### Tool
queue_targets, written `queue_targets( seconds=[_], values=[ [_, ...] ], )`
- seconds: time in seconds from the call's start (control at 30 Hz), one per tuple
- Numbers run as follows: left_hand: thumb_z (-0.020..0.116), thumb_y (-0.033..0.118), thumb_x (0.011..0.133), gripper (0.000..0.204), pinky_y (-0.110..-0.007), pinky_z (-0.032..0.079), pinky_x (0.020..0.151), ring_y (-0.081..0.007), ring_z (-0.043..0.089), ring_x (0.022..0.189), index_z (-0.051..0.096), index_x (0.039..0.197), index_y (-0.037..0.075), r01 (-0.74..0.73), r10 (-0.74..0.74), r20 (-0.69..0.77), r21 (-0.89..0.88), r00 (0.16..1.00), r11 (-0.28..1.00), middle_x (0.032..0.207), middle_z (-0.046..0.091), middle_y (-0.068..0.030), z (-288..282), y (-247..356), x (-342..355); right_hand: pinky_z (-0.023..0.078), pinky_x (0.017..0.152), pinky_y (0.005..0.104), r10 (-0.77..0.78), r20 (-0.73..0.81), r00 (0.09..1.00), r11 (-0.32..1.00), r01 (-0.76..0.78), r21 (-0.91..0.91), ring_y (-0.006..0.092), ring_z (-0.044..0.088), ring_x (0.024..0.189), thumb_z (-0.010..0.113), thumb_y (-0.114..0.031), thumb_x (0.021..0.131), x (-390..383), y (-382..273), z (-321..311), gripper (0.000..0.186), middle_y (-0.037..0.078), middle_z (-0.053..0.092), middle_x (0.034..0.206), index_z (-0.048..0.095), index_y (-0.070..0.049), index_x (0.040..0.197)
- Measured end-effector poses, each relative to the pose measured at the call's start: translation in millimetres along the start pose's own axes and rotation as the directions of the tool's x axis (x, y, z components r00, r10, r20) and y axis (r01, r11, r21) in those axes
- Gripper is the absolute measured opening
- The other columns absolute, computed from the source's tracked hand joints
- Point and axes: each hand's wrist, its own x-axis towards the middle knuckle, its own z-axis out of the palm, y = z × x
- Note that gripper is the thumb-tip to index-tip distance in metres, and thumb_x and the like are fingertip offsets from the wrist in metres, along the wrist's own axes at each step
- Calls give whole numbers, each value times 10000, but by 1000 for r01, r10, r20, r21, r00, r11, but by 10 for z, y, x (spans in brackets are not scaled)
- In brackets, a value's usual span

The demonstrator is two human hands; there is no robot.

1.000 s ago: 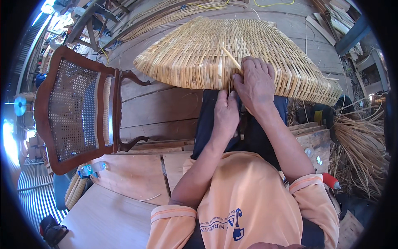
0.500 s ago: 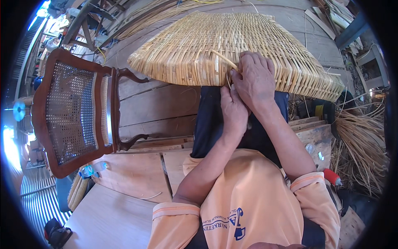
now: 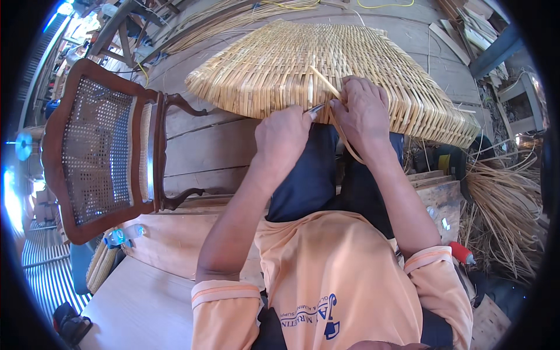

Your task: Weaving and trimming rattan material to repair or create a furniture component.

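Note:
A large woven rattan panel (image 3: pixel 280 64) leans over my knees, its thick bent edge toward me. My left hand (image 3: pixel 284 131) is closed at that edge, with a short, shiny metal-tipped tool (image 3: pixel 317 108) poking out past the thumb; its handle is hidden in the fist. Just to the right, my right hand (image 3: pixel 363 111) pinches a pale rattan strip (image 3: pixel 325 81) against the weave. One end of the strip sticks up over the panel, and a loop hangs below the fingers along my wrist. The tool's tip meets the strip near my right fingertips.
A brown wooden chair with a cane back (image 3: pixel 99 151) lies at the left. Loose rattan strands (image 3: pixel 507 192) are heaped at the right, near a red bottle-like thing (image 3: pixel 461 252). A clear plastic bottle (image 3: pixel 125 234) rests on the wooden bench (image 3: pixel 181 239). Long canes (image 3: pixel 204 32) lie far back.
My left hand has drawn away from the right and moved leftward, and a metal tool now shows in it. The rattan loop now hangs visibly below my right hand.

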Motion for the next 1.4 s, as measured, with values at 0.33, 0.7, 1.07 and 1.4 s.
queue_targets(
  seconds=[0.33,0.7,1.07,1.4],
  values=[
    [611,275,922,268,-457,477,564,-385,625,645,626,798,38,-132,40,-318,-271,947,953,651,609,-197,384,-156,-90,376,889,405,4,-35,999,999,-6,-42,285,547,958,666,-149,744,41,-63,25,191,107,587,920,553,-47,860],
    [601,253,927,272,-464,486,580,-401,631,665,628,795,18,-57,-33,-173,-491,984,869,679,622,-217,407,-189,-76,364,921,406,-17,31,999,999,18,-32,283,541,1021,695,-163,748,52,-14,-6,225,102,596,1002,554,-49,881],
    [640,184,919,215,-362,445,518,-278,576,513,630,848,-18,-82,-44,-199,-583,979,808,617,585,-189,529,-203,-89,360,925,402,54,59,997,995,-49,-83,274,537,1023,703,-167,755,67,-88,-13,247,90,595,1005,549,-42,902],
    [649,170,912,215,-368,440,507,-325,572,523,601,827,-21,-71,-58,-187,-614,981,786,619,569,-206,537,-202,-87,350,947,403,35,132,991,998,-28,-59,284,532,1064,717,-159,757,86,-77,-45,258,98,599,1067,537,-35,894]
  ],
)
